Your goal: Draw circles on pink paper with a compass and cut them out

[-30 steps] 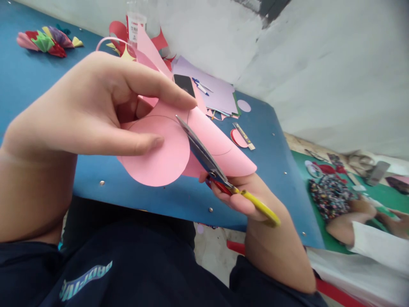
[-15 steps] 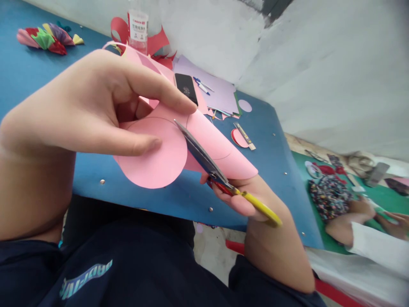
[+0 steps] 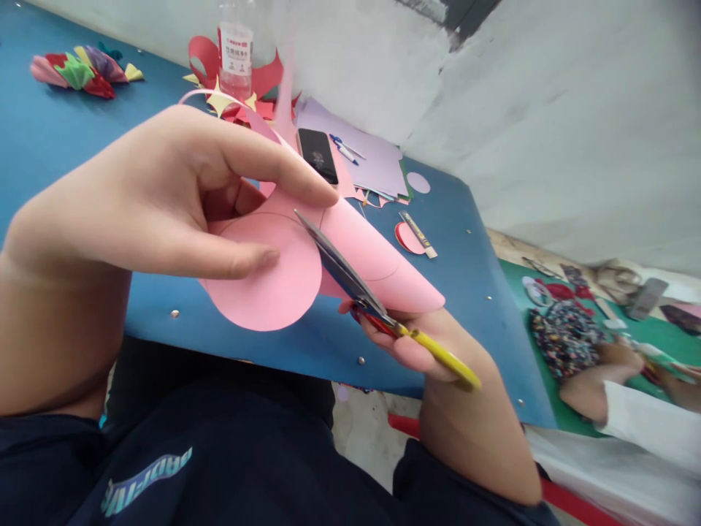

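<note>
Pink paper (image 3: 355, 241) with drawn curved lines is held up over the blue table. My left hand (image 3: 219, 190) grips it, thumb on a rounded, partly cut pink lobe (image 3: 268, 292) and index finger along the folded upper edge. Scissors (image 3: 350, 281) with a yellow-and-red handle are in my right hand (image 3: 410, 347), below the paper's right end. Their blades lie against the paper at the lobe's right side, tips pointing up and left near the drawn line. The blades look nearly closed.
A plastic bottle (image 3: 236, 62), red scraps and a phone (image 3: 318, 155) stand or lie behind the paper. Farther right are purple sheets (image 3: 372, 161) and a cutter (image 3: 419, 234). Folded colourful paper (image 3: 82, 71) is far left. Another person's arm (image 3: 588, 383) rests over a green table.
My left hand and the pink paper have dropped slightly. The strip behind my left hand has shifted, showing more yellow and red scraps. The scissors have barely moved.
</note>
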A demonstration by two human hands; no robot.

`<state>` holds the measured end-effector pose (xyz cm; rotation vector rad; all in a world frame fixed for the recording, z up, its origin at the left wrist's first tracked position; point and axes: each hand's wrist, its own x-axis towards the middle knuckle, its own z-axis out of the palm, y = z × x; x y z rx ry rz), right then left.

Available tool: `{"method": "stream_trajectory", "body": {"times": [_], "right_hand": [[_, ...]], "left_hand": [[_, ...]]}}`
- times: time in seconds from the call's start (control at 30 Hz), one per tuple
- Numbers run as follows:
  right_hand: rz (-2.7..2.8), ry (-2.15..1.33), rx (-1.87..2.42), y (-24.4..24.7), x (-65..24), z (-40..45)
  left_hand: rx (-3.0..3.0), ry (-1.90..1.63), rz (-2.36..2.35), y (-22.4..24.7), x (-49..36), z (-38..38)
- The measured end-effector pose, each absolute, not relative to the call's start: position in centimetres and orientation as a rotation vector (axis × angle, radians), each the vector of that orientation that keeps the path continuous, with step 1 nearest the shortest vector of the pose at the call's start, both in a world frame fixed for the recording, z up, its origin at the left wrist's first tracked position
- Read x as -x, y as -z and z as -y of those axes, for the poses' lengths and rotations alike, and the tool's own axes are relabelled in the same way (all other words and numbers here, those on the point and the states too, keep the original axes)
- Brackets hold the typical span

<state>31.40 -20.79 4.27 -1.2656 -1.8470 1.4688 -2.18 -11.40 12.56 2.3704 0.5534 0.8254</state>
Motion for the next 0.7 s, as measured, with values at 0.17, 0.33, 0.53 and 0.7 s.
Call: {"method": "stream_trajectory", "body": {"times": [0.17, 0.33, 0.53, 0.7], "right_hand": [[1.793, -1.492, 1.314, -5.0, -30.95, 21.0], [1.867, -1.484, 1.334, -4.8, -31.67, 20.88], [1.917, -1.408, 1.27, -5.0, -31.29, 20.75], [2.022, -1.362, 1.311, -5.27, -31.53, 20.78]], "left_hand": [[-2.357, -0.783, -0.597, -12.62, 2.26, 11.6], [-2.393, -0.757, -0.584, -12.78, 2.45, 11.54], [-2.367, -0.765, -0.521, -12.72, 2.39, 11.42], [-2.345, -0.76, -0.5, -12.66, 2.16, 11.28]]}}
